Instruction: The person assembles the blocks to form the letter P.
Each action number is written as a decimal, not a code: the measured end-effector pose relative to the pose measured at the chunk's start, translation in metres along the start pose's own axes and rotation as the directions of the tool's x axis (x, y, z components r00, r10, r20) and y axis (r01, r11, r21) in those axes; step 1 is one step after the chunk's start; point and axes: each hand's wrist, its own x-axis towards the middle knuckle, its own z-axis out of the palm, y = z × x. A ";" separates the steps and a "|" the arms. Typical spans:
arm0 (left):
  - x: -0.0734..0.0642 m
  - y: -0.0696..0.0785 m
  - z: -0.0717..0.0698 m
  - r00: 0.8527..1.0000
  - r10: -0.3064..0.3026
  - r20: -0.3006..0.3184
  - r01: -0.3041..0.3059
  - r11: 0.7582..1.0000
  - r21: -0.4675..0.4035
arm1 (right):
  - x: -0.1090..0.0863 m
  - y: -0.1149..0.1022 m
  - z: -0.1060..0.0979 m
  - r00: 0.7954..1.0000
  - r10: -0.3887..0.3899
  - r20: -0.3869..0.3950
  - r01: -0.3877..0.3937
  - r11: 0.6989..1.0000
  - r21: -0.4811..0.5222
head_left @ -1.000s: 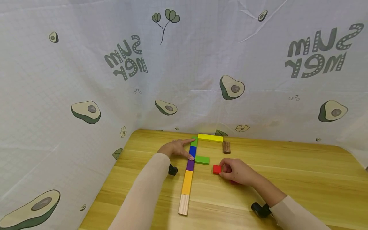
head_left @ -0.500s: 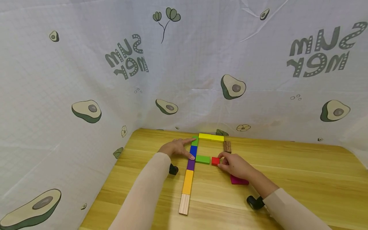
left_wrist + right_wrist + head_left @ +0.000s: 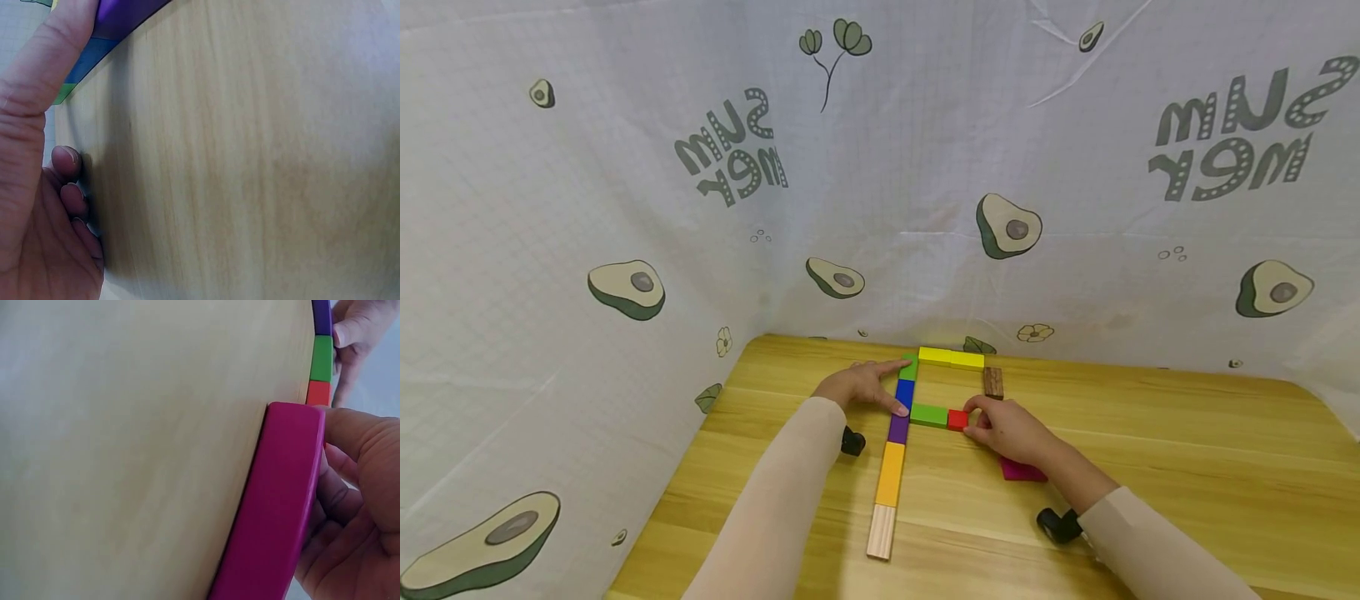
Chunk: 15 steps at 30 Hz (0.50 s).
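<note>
My right hand [image 3: 1011, 432] pinches a small red block [image 3: 957, 420] between thumb and forefinger at its right end. That block lies on the table against the right end of a green block [image 3: 928, 416]. The green block meets a column of blocks at its left. My left hand [image 3: 857, 387] rests along this column, forefinger on the small green block [image 3: 910, 367] at the top, thumb at the join of the blue block [image 3: 905, 393] and the purple block [image 3: 898, 429]. Under my right wrist lies a magenta block [image 3: 269, 506], partly hidden in the head view.
Below the purple block come an orange block [image 3: 891, 475] and a pale wooden block [image 3: 881, 532]. Two yellow blocks [image 3: 951, 358] run along the back, with a dark brown block [image 3: 993, 382] at their right end. A printed white curtain [image 3: 895, 167] hangs behind the wooden table [image 3: 1187, 467].
The red block has moved up and left in my right hand, until it meets the green block. The magenta block has come into fuller view. My left hand keeps its place.
</note>
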 end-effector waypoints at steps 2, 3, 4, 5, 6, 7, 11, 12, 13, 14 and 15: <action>0.000 0.000 0.000 1.000 -0.003 -0.001 0.003 1.000 -0.001 | 0.000 0.000 0.001 1.000 0.007 -0.003 -0.007 1.000 -0.006; 0.000 0.000 0.000 1.000 -0.003 -0.001 0.003 1.000 0.001 | 0.000 -0.001 0.001 1.000 0.011 -0.003 -0.011 1.000 -0.008; 0.000 -0.001 0.000 1.000 -0.004 -0.001 0.004 1.000 0.000 | 0.000 -0.001 0.001 1.000 0.015 -0.003 -0.015 1.000 -0.008; 0.001 -0.001 0.000 1.000 -0.006 -0.002 0.006 1.000 0.000 | 0.000 -0.001 0.001 1.000 0.019 -0.003 -0.019 1.000 -0.008; 0.001 -0.001 0.000 1.000 -0.005 -0.002 0.005 1.000 0.000 | 0.000 -0.001 0.002 1.000 0.025 -0.002 -0.025 1.000 -0.006; 0.001 -0.001 0.000 1.000 -0.005 -0.003 0.005 1.000 -0.001 | 0.000 -0.001 0.002 1.000 0.029 -0.003 -0.029 1.000 -0.006; 0.002 -0.001 0.000 1.000 -0.005 -0.001 0.005 1.000 -0.001 | 0.001 -0.002 0.002 0.999 0.036 -0.003 -0.036 0.999 -0.004; 0.001 -0.001 0.000 1.000 -0.005 -0.001 0.005 1.000 -0.001 | 0.000 -0.002 0.002 0.999 0.037 -0.003 -0.038 0.999 -0.004; 0.001 -0.001 0.000 1.000 -0.005 -0.002 0.005 1.000 0.000 | 0.000 -0.002 0.002 0.999 0.038 -0.004 -0.038 0.999 -0.003; 0.001 -0.001 0.000 1.000 -0.005 -0.002 0.005 1.000 0.001 | 0.000 -0.002 0.002 0.999 0.039 -0.004 -0.039 0.999 -0.002; 0.001 -0.001 0.000 1.000 -0.004 -0.003 0.004 1.000 0.001 | 0.000 -0.003 0.002 0.999 0.040 -0.004 -0.040 0.999 0.000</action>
